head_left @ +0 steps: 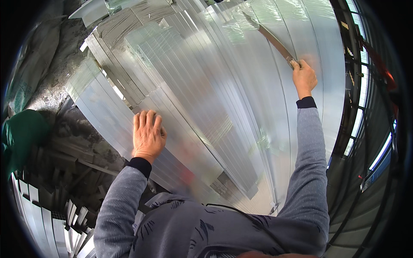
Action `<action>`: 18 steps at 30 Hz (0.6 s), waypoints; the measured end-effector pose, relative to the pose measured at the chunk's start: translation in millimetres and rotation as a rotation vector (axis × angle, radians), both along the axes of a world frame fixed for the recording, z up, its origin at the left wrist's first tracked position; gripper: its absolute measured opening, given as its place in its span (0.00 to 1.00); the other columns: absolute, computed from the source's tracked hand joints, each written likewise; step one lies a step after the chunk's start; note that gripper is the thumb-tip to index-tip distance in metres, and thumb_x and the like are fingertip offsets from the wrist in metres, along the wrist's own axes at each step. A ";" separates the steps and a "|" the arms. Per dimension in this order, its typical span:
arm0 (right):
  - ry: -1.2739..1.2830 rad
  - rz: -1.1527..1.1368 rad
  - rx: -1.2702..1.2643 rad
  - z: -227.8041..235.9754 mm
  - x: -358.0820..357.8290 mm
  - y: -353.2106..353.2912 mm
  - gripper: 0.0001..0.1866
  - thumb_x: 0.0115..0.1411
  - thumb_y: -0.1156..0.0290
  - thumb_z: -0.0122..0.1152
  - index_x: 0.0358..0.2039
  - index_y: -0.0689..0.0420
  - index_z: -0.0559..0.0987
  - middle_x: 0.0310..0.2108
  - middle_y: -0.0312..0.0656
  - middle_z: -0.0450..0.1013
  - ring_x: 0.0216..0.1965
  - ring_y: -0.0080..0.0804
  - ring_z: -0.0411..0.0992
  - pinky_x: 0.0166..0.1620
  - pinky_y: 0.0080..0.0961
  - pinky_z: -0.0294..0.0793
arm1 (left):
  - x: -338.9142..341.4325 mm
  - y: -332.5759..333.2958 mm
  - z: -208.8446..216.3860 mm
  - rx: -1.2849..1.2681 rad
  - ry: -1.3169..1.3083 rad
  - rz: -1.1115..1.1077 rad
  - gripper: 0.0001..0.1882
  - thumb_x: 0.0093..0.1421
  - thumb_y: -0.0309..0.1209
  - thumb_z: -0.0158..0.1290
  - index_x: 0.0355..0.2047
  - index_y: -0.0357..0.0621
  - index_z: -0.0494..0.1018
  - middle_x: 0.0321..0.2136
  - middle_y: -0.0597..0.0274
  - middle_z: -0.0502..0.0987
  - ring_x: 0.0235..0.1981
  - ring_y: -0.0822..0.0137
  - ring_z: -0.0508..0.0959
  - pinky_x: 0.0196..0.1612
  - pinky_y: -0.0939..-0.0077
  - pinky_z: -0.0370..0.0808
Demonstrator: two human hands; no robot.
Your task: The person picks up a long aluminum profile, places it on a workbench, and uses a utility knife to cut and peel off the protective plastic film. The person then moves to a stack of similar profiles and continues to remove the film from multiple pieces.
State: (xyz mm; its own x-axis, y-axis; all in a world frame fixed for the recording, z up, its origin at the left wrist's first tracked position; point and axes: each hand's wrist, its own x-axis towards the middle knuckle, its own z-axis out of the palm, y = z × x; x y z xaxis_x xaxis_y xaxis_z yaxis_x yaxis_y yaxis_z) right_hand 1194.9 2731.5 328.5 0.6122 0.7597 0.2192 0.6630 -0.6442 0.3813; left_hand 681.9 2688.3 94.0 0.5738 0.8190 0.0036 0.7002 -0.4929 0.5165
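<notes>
A long thin blade (269, 36) is gripped at its near end by the right hand (304, 77), which is closed around it. The blade's long axis runs up and to the left, away from that hand, over plastic wrap on a big stack of long metal strips (206, 99). The left hand (147, 135) is laid flat and spread wide on the stack's lower left edge, holding nothing. The right hand is nearer the blade.

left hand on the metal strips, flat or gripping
Flat. The left hand lies palm down, fingers straight and together, on the stacked metal strips; nothing is curled around an edge.
</notes>
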 end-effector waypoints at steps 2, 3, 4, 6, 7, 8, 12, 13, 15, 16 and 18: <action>-0.023 0.012 0.011 -7.8 -3.3 19.7 0.18 0.69 0.43 0.60 0.40 0.43 0.86 0.37 0.45 0.85 0.41 0.54 0.83 0.41 0.48 0.79 | 0.4 0.6 0.7 0.012 0.017 -0.017 0.18 0.54 0.30 0.59 0.46 0.40 0.74 0.53 0.53 0.73 0.61 0.48 0.69 0.70 0.48 0.62; -0.060 0.036 0.005 -20.9 -5.3 41.9 0.18 0.69 0.44 0.60 0.39 0.43 0.86 0.36 0.45 0.85 0.41 0.53 0.83 0.41 0.48 0.79 | 1.1 0.4 1.0 -0.001 0.011 -0.006 0.19 0.54 0.30 0.59 0.47 0.41 0.74 0.53 0.53 0.72 0.61 0.48 0.69 0.70 0.49 0.61; -0.108 0.049 0.007 -28.0 -7.0 57.8 0.18 0.69 0.44 0.60 0.39 0.43 0.86 0.35 0.45 0.85 0.40 0.53 0.83 0.40 0.48 0.79 | 2.2 -0.3 1.5 0.000 0.005 -0.004 0.20 0.54 0.30 0.59 0.47 0.41 0.74 0.54 0.53 0.73 0.62 0.48 0.69 0.70 0.48 0.61; -0.106 0.092 -0.028 -26.8 -7.4 69.2 0.18 0.69 0.44 0.60 0.39 0.43 0.86 0.34 0.45 0.85 0.40 0.53 0.83 0.40 0.48 0.78 | 2.3 -1.6 3.5 -0.006 0.013 -0.012 0.21 0.54 0.28 0.59 0.49 0.41 0.74 0.54 0.53 0.73 0.63 0.47 0.69 0.70 0.48 0.62; -0.091 0.153 -0.043 -23.5 -7.4 67.7 0.18 0.69 0.44 0.60 0.39 0.43 0.86 0.34 0.45 0.85 0.40 0.53 0.82 0.39 0.48 0.78 | 3.3 -1.4 4.0 -0.030 0.023 -0.011 0.21 0.54 0.29 0.60 0.50 0.41 0.74 0.54 0.52 0.73 0.62 0.47 0.69 0.71 0.48 0.61; -0.107 0.097 -0.030 -17.4 -6.8 59.7 0.18 0.69 0.44 0.60 0.39 0.44 0.86 0.34 0.44 0.85 0.39 0.53 0.82 0.39 0.48 0.78 | 3.8 -1.5 4.6 -0.020 0.014 -0.020 0.21 0.54 0.29 0.60 0.50 0.41 0.75 0.54 0.53 0.73 0.62 0.47 0.69 0.71 0.48 0.61; -0.078 0.040 0.047 15.8 -10.6 16.8 0.19 0.69 0.45 0.61 0.35 0.46 0.86 0.29 0.42 0.84 0.34 0.50 0.82 0.33 0.48 0.76 | 3.3 0.2 4.0 -0.024 0.013 -0.009 0.22 0.54 0.29 0.60 0.51 0.41 0.75 0.55 0.53 0.73 0.62 0.46 0.69 0.72 0.48 0.61; -0.084 0.119 0.025 20.3 -14.6 19.9 0.19 0.68 0.45 0.61 0.34 0.46 0.86 0.29 0.42 0.84 0.33 0.50 0.82 0.33 0.48 0.75 | 2.7 0.2 3.7 -0.038 0.023 -0.019 0.22 0.54 0.29 0.60 0.51 0.42 0.75 0.55 0.53 0.73 0.62 0.46 0.69 0.72 0.48 0.61; -0.139 0.177 0.125 18.9 -31.2 51.7 0.19 0.68 0.43 0.60 0.40 0.43 0.87 0.31 0.41 0.85 0.36 0.51 0.82 0.37 0.46 0.77 | 2.3 -0.4 3.3 -0.018 0.016 -0.013 0.22 0.54 0.29 0.60 0.51 0.42 0.75 0.55 0.53 0.73 0.62 0.46 0.69 0.72 0.48 0.61; -0.123 0.123 0.198 14.1 -42.9 78.3 0.20 0.68 0.42 0.58 0.45 0.40 0.88 0.34 0.41 0.86 0.39 0.52 0.82 0.42 0.43 0.80 | 2.1 -1.8 3.4 -0.025 0.018 -0.012 0.22 0.54 0.29 0.60 0.51 0.42 0.75 0.55 0.53 0.73 0.62 0.46 0.69 0.72 0.48 0.61; -0.153 0.387 0.453 38.1 -61.6 131.7 0.21 0.70 0.42 0.56 0.51 0.38 0.87 0.34 0.39 0.86 0.39 0.52 0.83 0.45 0.41 0.81 | 2.3 -3.0 3.5 -0.007 0.017 -0.003 0.21 0.54 0.29 0.60 0.50 0.42 0.75 0.55 0.53 0.73 0.62 0.47 0.69 0.72 0.48 0.61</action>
State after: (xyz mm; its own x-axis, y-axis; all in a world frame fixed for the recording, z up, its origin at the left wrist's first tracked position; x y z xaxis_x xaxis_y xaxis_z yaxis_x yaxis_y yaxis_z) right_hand 1133.2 2863.1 366.6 0.2461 0.7313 0.6362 0.8406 -0.4877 0.2355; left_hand 684.2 2685.3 97.6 0.5759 0.8174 -0.0118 0.7078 -0.4913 0.5076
